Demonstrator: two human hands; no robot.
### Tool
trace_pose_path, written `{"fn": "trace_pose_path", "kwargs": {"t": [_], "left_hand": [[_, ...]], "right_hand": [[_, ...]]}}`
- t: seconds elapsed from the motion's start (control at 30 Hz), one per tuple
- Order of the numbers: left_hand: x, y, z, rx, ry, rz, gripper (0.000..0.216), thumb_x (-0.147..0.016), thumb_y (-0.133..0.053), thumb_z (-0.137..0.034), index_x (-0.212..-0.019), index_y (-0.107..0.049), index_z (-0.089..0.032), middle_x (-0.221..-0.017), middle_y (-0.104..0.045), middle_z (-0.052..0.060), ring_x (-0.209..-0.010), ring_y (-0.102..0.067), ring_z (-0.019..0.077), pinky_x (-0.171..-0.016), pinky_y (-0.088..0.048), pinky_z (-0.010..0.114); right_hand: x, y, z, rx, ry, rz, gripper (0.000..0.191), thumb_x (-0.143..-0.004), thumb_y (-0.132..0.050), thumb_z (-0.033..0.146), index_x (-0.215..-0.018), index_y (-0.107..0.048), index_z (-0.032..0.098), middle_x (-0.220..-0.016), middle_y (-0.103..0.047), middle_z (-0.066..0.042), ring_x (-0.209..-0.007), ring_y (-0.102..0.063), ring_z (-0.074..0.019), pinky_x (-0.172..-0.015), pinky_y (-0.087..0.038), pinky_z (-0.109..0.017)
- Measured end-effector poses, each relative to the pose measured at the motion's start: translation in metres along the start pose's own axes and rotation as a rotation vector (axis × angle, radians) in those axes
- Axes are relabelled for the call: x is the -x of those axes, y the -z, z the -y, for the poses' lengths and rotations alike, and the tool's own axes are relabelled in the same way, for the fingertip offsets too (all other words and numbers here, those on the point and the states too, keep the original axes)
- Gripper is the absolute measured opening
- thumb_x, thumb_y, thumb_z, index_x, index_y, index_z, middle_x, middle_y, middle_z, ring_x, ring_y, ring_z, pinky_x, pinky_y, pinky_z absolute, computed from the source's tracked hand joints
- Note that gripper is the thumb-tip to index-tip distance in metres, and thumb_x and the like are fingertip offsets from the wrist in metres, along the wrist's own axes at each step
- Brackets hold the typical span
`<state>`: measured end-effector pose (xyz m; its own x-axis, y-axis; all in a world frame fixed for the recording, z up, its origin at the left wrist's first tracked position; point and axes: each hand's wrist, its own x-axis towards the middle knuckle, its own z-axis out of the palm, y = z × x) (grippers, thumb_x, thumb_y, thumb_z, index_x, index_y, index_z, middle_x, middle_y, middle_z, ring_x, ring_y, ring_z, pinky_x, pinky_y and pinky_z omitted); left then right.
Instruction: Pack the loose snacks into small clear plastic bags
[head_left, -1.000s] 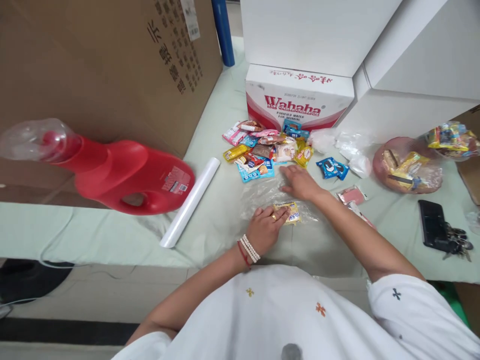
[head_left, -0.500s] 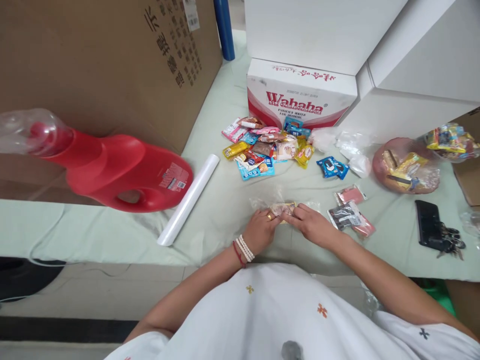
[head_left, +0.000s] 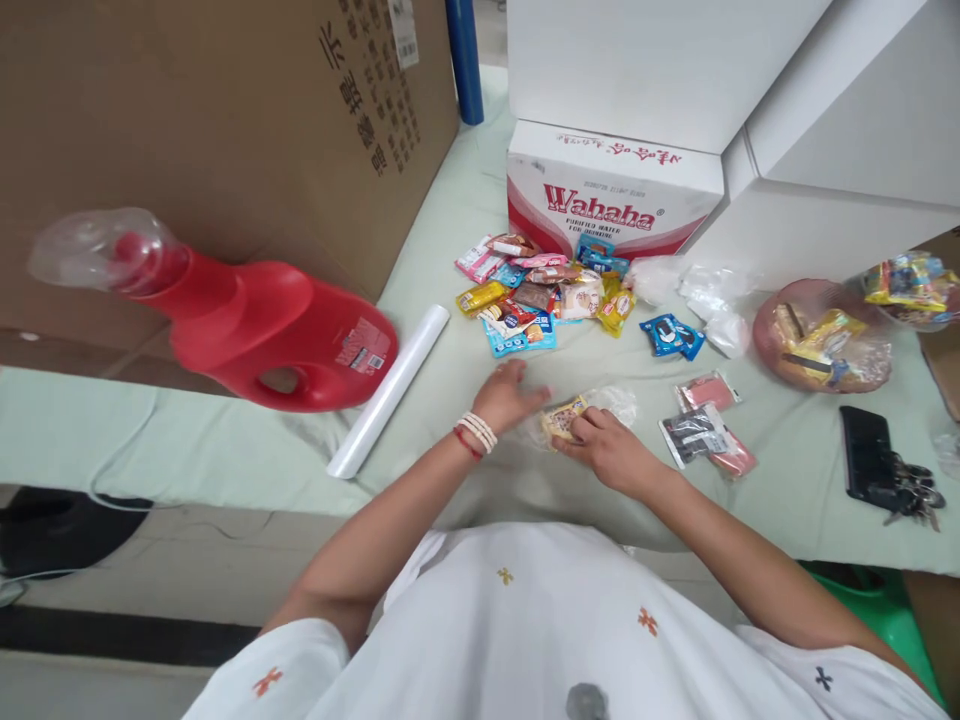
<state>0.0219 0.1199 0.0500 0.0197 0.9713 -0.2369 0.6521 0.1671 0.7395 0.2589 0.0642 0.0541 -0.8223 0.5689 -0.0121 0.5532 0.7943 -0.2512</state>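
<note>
My right hand point(head_left: 616, 452) grips the near right edge of a small yellow snack packet point(head_left: 564, 416) with a speckled print. Clear plastic film point(head_left: 616, 402) lies crumpled around and behind the packet. My left hand point(head_left: 510, 398), a little blurred, is just left of the packet with its fingers apart and nothing in them. A pile of wrapped snacks point(head_left: 534, 296) in many colours lies beyond both hands. To the right of my right hand are a dark flat sachet point(head_left: 691, 436) and pink sachets point(head_left: 711, 391).
On the left, a red jug point(head_left: 285, 335) lies beside a white roll point(head_left: 390, 390). A Wahaba-style printed water carton point(head_left: 615, 190) stands behind the snacks. To the right are blue packets point(head_left: 670, 337), a pink bowl point(head_left: 772, 365) with snacks, a phone point(head_left: 865, 455) and keys point(head_left: 916, 490).
My left hand has let go of the packet and moved left, its fingers spreading. My right hand keeps hold, and more of the yellow packet shows. The view has shifted slightly.
</note>
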Motion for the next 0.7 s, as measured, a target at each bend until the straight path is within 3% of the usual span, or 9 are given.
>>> {"fn": "trace_pose_path", "kwargs": {"t": [0.03, 0.1, 0.17, 0.27, 0.4, 0.5, 0.57, 0.63, 0.7], "left_hand": [[0.006, 0.001, 0.0, -0.071, -0.038, 0.117, 0.056, -0.072, -0.081, -0.038, -0.122, -0.063, -0.018, -0.108, -0.068, 0.011, -0.094, -0.066, 0.0259, -0.085, -0.052, 0.037], [0.025, 0.004, 0.005, -0.146, -0.087, 0.26, 0.052, -0.068, -0.082, -0.027, -0.117, -0.066, -0.02, -0.099, -0.069, 0.007, -0.086, -0.066, 0.0235, -0.078, -0.051, 0.033], [0.047, 0.009, 0.011, -0.083, -0.061, 0.276, 0.032, -0.074, -0.074, -0.024, -0.105, -0.068, -0.021, -0.082, -0.068, 0.002, -0.075, -0.064, 0.0198, -0.071, -0.049, 0.03], [0.07, 0.007, 0.009, 0.249, 0.019, 0.218, 0.023, -0.081, -0.065, -0.031, -0.1, -0.069, -0.018, -0.075, -0.066, 0.0, -0.063, -0.059, 0.0149, -0.06, -0.046, 0.026], [0.069, -0.019, -0.012, 0.627, 0.079, 0.325, 0.039, -0.09, -0.054, -0.035, -0.12, -0.068, -0.014, -0.088, -0.074, 0.006, -0.058, -0.061, 0.0137, -0.052, -0.044, 0.025], [0.056, -0.039, -0.025, 0.353, -0.058, 0.208, 0.033, -0.095, -0.051, -0.032, -0.114, -0.074, -0.018, -0.097, -0.076, 0.008, -0.074, -0.067, 0.0175, -0.065, -0.051, 0.029], [0.049, -0.047, -0.03, 0.024, -0.147, 0.112, 0.029, -0.098, -0.052, -0.034, -0.105, -0.078, -0.023, -0.101, -0.073, 0.008, -0.085, -0.067, 0.0199, -0.075, -0.051, 0.031], [0.043, -0.05, -0.032, -0.203, -0.185, 0.044, 0.027, -0.098, -0.055, -0.038, -0.107, -0.078, -0.027, -0.106, -0.068, 0.008, -0.093, -0.066, 0.0218, -0.08, -0.051, 0.033], [0.038, -0.051, -0.031, -0.303, -0.184, -0.021, 0.037, -0.091, -0.066, -0.045, -0.123, -0.072, -0.027, -0.115, -0.063, 0.01, -0.106, -0.062, 0.0265, -0.087, -0.05, 0.038]], "right_hand": [[0.0, -0.001, -0.002, -0.026, -0.004, -0.005, 0.047, -0.098, -0.05, 0.009, -0.139, -0.064, 0.025, -0.099, -0.056, -0.01, -0.095, -0.041, -0.0245, -0.083, -0.038, -0.036], [0.0, -0.003, -0.006, -0.095, -0.009, -0.023, 0.048, -0.098, -0.048, 0.008, -0.14, -0.064, 0.026, -0.096, -0.056, -0.009, -0.092, -0.041, -0.023, -0.082, -0.039, -0.035], [0.0, -0.008, -0.009, -0.169, -0.012, -0.044, 0.049, -0.099, -0.046, 0.007, -0.14, -0.064, 0.027, -0.094, -0.055, -0.007, -0.089, -0.041, -0.0216, -0.081, -0.04, -0.033], [-0.001, -0.012, -0.01, -0.227, -0.014, -0.068, 0.048, -0.098, -0.048, 0.006, -0.136, -0.067, 0.027, -0.094, -0.056, -0.007, -0.088, -0.043, -0.0215, -0.081, -0.044, -0.034], [0.004, -0.009, -0.006, -0.255, -0.006, -0.1, 0.048, -0.092, -0.05, 0.003, -0.13, -0.07, 0.025, -0.114, -0.063, -0.013, -0.106, -0.049, -0.0266, -0.092, -0.05, -0.044], [0.019, -0.003, -0.006, -0.389, 0.006, -0.141, 0.054, -0.093, -0.048, 0.005, -0.142, -0.06, 0.025, -0.131, -0.063, -0.013, -0.127, -0.048, -0.0287, -0.103, -0.05, -0.05], [0.03, -0.002, -0.008, -0.487, -0.057, -0.199, 0.05, -0.098, -0.046, 0.011, -0.145, -0.055, 0.026, -0.125, -0.067, -0.01, -0.125, -0.053, -0.0268, -0.103, -0.051, -0.049], [0.039, -0.007, -0.013, -0.464, -0.288, -0.345, 0.039, -0.102, -0.045, 0.019, -0.138, -0.06, 0.025, -0.109, -0.069, -0.01, -0.11, -0.059, -0.0265, -0.098, -0.052, -0.048], [0.043, -0.016, -0.021, -0.303, -0.608, -0.496, 0.035, -0.101, -0.052, 0.032, -0.132, -0.064, 0.02, -0.105, -0.066, -0.013, -0.105, -0.058, -0.03, -0.097, -0.05, -0.054]]}}
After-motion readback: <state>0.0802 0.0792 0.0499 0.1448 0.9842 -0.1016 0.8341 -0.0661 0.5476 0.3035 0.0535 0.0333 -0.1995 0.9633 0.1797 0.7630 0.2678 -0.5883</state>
